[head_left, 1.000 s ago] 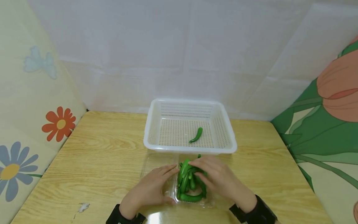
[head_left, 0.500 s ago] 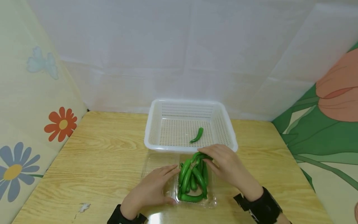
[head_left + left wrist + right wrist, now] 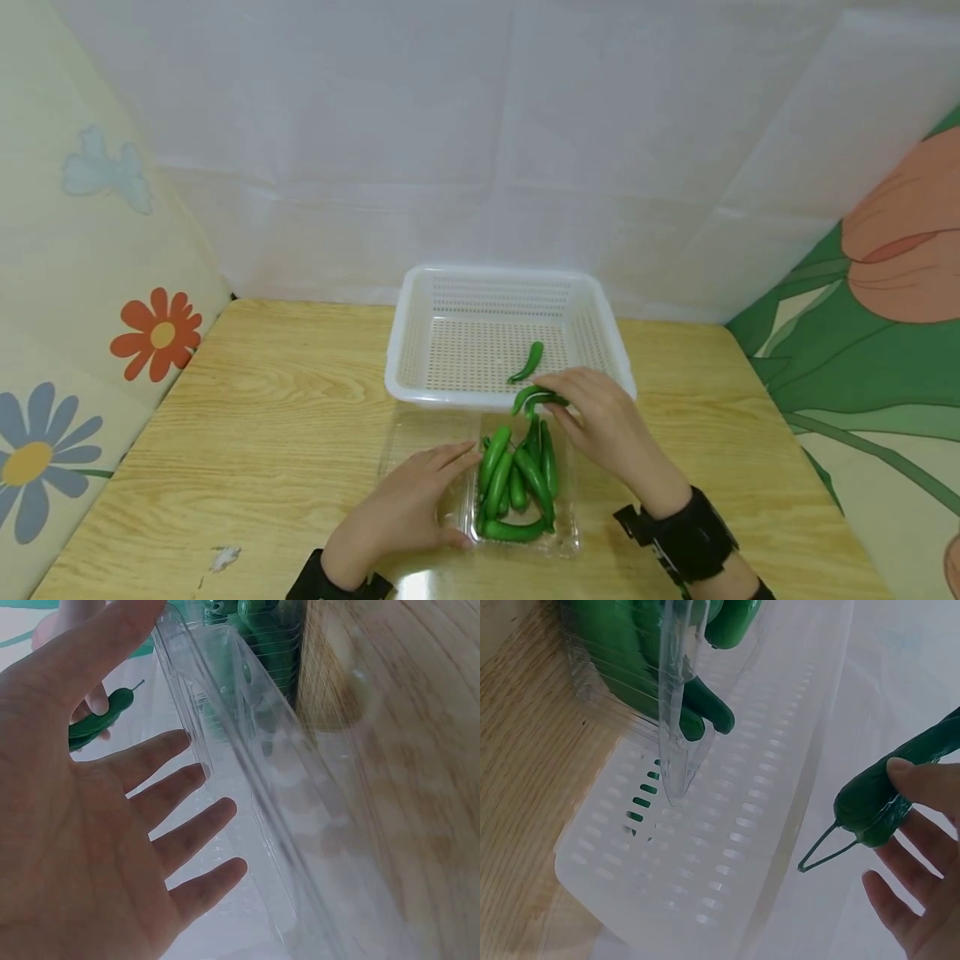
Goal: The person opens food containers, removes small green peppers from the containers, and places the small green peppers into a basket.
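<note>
My right hand (image 3: 600, 425) pinches a pair of green chili peppers (image 3: 527, 395) between thumb and fingers, raised near the front rim of the white basket. In the right wrist view the thin stems of these held peppers (image 3: 870, 810) meet in a loop. Several more green peppers (image 3: 497, 483) lie in a clear plastic box (image 3: 568, 542) in front of the basket. My left hand (image 3: 408, 500) rests at the box's left side, and in the left wrist view its fingers (image 3: 199, 832) are straight and spread against the clear plastic.
The white perforated basket (image 3: 450, 397) stands at the back of the wooden table (image 3: 300, 375), with one green pepper (image 3: 531, 363) inside. A clear lid (image 3: 420, 425) lies folded out left of the box. A white sheet (image 3: 480, 167) hangs behind.
My right hand has risen from the box toward the basket, lifting the pair of peppers away from the others. My left hand has stayed in place.
</note>
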{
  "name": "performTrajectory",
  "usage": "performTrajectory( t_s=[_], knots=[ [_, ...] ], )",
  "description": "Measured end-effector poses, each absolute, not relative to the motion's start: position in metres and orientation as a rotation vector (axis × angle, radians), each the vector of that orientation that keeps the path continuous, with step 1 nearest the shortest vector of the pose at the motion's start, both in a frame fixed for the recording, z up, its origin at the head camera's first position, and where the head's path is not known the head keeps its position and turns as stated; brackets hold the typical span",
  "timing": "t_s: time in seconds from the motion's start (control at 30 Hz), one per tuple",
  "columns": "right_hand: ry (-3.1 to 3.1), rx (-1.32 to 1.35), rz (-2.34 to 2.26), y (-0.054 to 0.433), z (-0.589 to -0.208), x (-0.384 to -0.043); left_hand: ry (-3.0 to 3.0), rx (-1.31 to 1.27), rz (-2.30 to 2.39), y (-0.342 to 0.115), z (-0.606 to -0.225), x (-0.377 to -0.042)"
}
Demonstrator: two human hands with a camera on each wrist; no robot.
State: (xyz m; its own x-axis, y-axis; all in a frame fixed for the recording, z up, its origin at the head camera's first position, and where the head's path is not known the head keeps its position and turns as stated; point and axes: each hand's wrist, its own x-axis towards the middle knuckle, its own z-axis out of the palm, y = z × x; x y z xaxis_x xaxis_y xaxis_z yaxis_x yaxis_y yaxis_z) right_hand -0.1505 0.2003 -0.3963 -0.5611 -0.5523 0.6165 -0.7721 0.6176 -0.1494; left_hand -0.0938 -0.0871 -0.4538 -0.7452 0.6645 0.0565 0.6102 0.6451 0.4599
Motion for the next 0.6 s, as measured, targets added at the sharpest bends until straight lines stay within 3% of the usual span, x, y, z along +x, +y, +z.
performTrajectory(
  t_s=[0.6],
  knots=[
    [-2.390,0.883,0.551,0.203,-0.401,-0.167,2.741,1.059,0.709,-0.087,-0.452,-0.093]
  ],
)
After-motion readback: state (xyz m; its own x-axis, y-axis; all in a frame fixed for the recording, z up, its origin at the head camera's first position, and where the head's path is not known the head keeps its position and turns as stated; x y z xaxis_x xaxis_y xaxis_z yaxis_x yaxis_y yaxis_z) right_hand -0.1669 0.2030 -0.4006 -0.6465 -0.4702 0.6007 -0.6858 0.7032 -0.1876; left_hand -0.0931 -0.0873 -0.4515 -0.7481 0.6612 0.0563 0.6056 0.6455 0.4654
